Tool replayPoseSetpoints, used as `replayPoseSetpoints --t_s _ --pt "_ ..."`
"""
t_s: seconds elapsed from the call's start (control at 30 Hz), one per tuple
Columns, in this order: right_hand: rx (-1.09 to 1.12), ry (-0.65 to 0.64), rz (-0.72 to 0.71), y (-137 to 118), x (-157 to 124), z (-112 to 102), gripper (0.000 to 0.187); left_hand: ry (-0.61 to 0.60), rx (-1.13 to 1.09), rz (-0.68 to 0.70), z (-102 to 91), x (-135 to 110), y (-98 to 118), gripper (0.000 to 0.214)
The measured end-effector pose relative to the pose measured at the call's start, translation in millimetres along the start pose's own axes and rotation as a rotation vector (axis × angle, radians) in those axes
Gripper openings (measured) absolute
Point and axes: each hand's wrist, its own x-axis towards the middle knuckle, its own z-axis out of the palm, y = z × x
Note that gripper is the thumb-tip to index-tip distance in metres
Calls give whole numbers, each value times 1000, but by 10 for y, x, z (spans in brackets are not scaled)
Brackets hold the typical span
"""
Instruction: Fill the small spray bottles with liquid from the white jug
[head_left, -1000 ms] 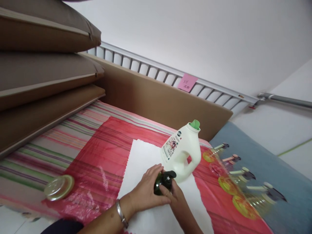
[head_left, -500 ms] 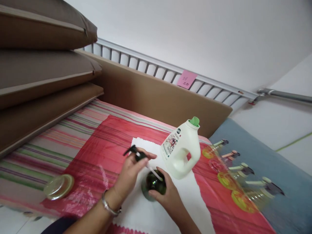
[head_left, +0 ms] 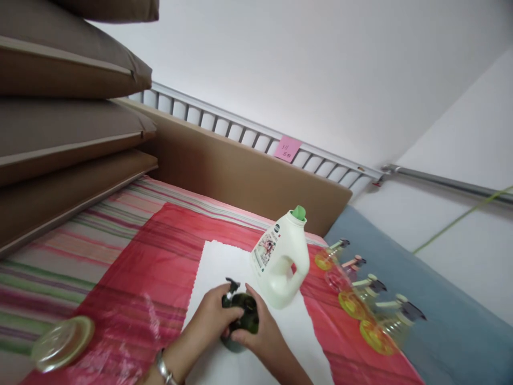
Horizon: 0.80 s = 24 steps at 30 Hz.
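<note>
A small dark green bottle stands on a white cloth. My right hand wraps round the bottle's right side. My left hand pinches the black pump head at the bottle's mouth. A metal bracelet sits on my left wrist. Just behind the hands stands a white detergent jug with a green cap, upright on the cloth.
A red plastic sheet covers a striped cloth. A glass jar lid lies at the left. Several clear pump bottles lie in a row at the right on a blue mat. Brown cushions are stacked on the left, cardboard behind.
The pump head, lifted out of the bottle to the left half a second ago, is back down at the bottle's mouth. The view has shifted right and down.
</note>
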Motion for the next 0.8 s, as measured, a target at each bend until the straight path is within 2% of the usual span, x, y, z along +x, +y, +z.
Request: replayPoseSetpoints --t_s 0.13,0.2,0.23,0.3,0.37,0.43,0.47,0.53,0.67,0.8 --pt "62 -31 18 35 -17 -9 112 -77 90 17 104 25 -125 37" --pt "104 -45 -17 13 -51 -104 107 -119 60 -29 84 38 -127 47" --pt "113 -16 -48 -5 -64 -189 99 -132 43 -38 72 44 -126 51" --pt "113 155 -87 -44 -64 -426 75 -137 29 -52 59 56 -135 56" --pt "135 450 -65 -70 -15 -704 60 -129 41 -71 64 67 -161 58" --pt "195 690 -3 -71 80 -938 63 -111 46 -67 80 80 -202 59" --pt "215 744 24 -61 140 -1017 65 -98 45 -55 88 87 -226 60" --pt "228 742 54 -28 274 -1086 62 -76 45 -35 100 103 -273 62" --pt "236 643 63 -10 527 -999 35 -53 68 -19 103 130 -342 68" --pt "247 633 53 -160 594 -1009 32 -55 70 -7 95 140 -348 70"
